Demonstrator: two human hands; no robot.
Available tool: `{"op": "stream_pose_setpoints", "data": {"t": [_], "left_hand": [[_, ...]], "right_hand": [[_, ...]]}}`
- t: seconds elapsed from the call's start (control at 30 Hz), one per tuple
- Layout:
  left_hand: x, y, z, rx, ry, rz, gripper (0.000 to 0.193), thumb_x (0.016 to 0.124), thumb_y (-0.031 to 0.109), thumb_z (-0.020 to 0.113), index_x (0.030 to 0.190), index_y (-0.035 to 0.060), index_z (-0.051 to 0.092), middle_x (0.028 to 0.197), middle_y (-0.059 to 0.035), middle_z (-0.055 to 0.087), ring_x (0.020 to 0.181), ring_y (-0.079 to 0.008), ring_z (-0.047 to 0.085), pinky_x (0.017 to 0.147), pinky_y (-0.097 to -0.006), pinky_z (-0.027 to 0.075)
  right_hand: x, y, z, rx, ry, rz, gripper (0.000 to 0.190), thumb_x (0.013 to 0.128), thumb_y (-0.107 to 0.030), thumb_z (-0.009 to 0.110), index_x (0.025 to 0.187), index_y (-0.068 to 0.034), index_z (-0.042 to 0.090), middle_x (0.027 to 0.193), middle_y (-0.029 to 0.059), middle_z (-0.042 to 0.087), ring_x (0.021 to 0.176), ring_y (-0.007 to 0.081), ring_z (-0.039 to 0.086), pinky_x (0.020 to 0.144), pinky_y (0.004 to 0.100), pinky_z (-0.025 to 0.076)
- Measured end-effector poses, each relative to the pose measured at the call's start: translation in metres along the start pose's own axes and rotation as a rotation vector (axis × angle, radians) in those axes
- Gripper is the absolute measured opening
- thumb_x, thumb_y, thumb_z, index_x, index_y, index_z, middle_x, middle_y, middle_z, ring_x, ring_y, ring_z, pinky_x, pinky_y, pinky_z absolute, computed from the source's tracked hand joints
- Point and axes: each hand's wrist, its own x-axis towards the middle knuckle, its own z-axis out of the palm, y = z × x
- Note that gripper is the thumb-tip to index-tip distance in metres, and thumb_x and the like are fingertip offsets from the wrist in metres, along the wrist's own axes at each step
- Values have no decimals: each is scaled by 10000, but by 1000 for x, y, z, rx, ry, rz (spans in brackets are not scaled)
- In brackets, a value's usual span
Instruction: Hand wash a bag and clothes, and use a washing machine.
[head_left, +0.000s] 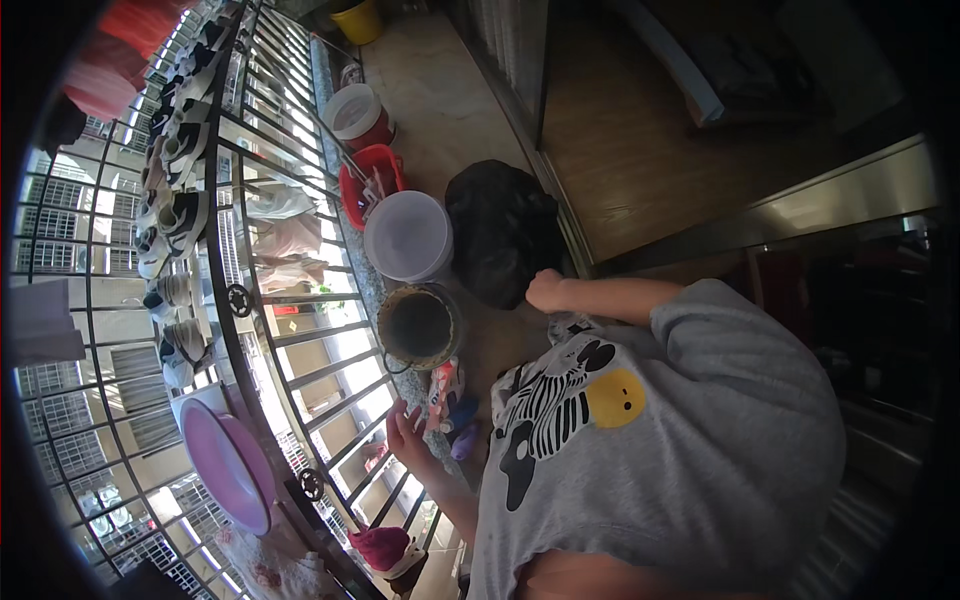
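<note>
My right hand (547, 291) is closed in a fist at the near edge of a bulging black plastic bag (501, 232) on the floor, and appears to grip it. My left hand (409, 435) hangs in the air beside the balcony railing, fingers apart and holding nothing. Just beyond it stands a round bucket (418, 328) with a dark interior and a thin handle. A white plastic bucket (409, 236) stands between that one and a red basket (371, 180) with hangers or clips inside. Beneath the left hand's side lie a red-and-white packet (444, 386) and a purple item (464, 442).
Metal railing (322, 337) runs along my left, with several shoes (184, 217) and a pink basin (229, 465) on its outer ledge. A lidded red bucket (356, 116) and a yellow bucket (358, 21) stand farther along. A sliding-door track (562, 202) borders the right.
</note>
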Motion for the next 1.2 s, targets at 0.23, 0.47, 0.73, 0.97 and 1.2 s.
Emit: {"op": "stream_pose_setpoints", "data": {"t": [0.23,0.47,0.73,0.97,1.2], "left_hand": [[20,21,124,53,-257,-1,326,988,205,440,1224,7,546,1162,-108,593,938,-185,641,759,-266,522],[87,45,154,116,-357,14,313,983,210,463,1202,10,564,1121,-99,600,919,-164,642,739,-260,508],[168,71,185,165,-406,78,281,974,207,475,1164,35,592,1039,-61,640,874,-150,652,708,-248,492],[197,54,231,109,-418,-24,280,962,204,512,1142,13,611,992,-63,648,824,-130,648,689,-239,492],[226,90,351,28,-431,-16,300,956,218,519,1141,1,612,973,-69,658,797,-110,638,667,-219,481]], "right_hand": [[-36,160,65,359,-43,375,266,773,-155,577,957,-7,699,966,205,674,920,357,648,801,428,509],[-28,228,115,682,113,484,267,787,-189,609,987,-36,697,983,188,669,884,370,643,802,418,505],[-38,276,92,1158,54,685,370,912,-261,537,1239,-90,567,871,79,684,671,168,662,535,361,508],[-23,338,75,1212,86,719,337,920,-256,539,1208,-86,577,908,100,681,698,192,673,525,371,522],[6,453,9,1309,79,632,328,931,-233,541,1212,-65,572,908,102,669,693,178,659,554,355,539]]}}
